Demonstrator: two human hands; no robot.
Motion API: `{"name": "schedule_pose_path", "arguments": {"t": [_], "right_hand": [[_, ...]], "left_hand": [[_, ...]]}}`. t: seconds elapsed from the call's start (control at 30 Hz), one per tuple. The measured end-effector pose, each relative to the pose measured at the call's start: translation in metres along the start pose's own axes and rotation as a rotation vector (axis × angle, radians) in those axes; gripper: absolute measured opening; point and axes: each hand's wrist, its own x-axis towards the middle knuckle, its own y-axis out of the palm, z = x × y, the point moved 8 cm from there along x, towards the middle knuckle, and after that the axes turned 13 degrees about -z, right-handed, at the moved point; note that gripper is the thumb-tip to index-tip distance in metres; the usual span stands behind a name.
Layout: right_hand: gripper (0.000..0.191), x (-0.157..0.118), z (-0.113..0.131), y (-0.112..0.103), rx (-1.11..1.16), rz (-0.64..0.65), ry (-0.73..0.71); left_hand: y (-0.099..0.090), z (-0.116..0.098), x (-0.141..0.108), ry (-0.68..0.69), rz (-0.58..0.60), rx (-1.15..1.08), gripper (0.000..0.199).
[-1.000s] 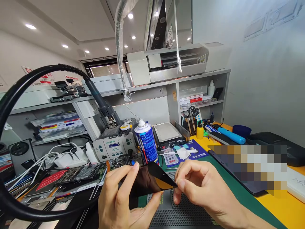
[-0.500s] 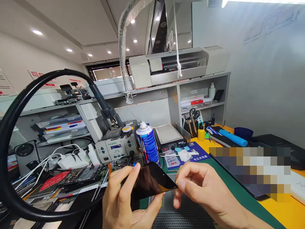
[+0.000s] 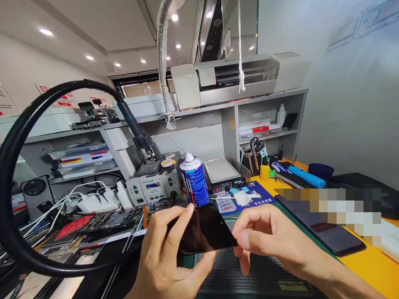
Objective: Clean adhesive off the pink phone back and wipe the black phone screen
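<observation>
My left hand (image 3: 166, 253) grips a glossy black phone screen (image 3: 210, 228) by its long edges, fingers above and thumb below. The screen is tilted, with a small dot near its right end. Thumb and index finger of my right hand (image 3: 276, 241) are pinched at the screen's lower right corner, its other fingers curled under. Whether a thin film lies between those fingertips is too small to tell. Below both hands lies a dark perforated mat (image 3: 249, 276). Behind the screen stands a blue spray can (image 3: 196, 182).
A soldering station (image 3: 152, 187) and a heating plate (image 3: 221, 172) stand at the back. A thick black hose (image 3: 9, 207) loops across the left, over opened phones and boards (image 3: 112, 224). Another phone (image 3: 324, 228) lies on the right, beside a partly pixelated area.
The view has shifted slightly, and more of the mat and the phone on the right now show. Both hands keep their hold on the screen, which has changed angle a little.
</observation>
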Motion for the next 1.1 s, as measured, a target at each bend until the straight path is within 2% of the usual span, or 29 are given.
{"name": "schedule_pose_path", "arguments": {"t": [0.23, 0.67, 0.83, 1.1], "right_hand": [[0.012, -0.0018, 0.0015, -0.0053, -0.104, -0.039, 0.013], [0.009, 0.0000, -0.0054, -0.0059, -0.113, -0.037, 0.068], [0.010, 0.0001, -0.0067, -0.0043, -0.107, -0.057, 0.079], [0.011, 0.0023, -0.0023, -0.0047, -0.061, -0.211, -0.054]], "left_hand": [[0.0038, -0.0009, 0.0011, 0.014, 0.065, -0.020, 0.068], [0.0059, 0.0020, 0.0009, -0.014, 0.147, -0.038, 0.068], [0.0037, 0.0012, 0.0011, -0.011, 0.113, -0.015, 0.069], [0.0009, -0.0010, 0.0051, -0.031, -0.005, 0.082, 0.067]]}}
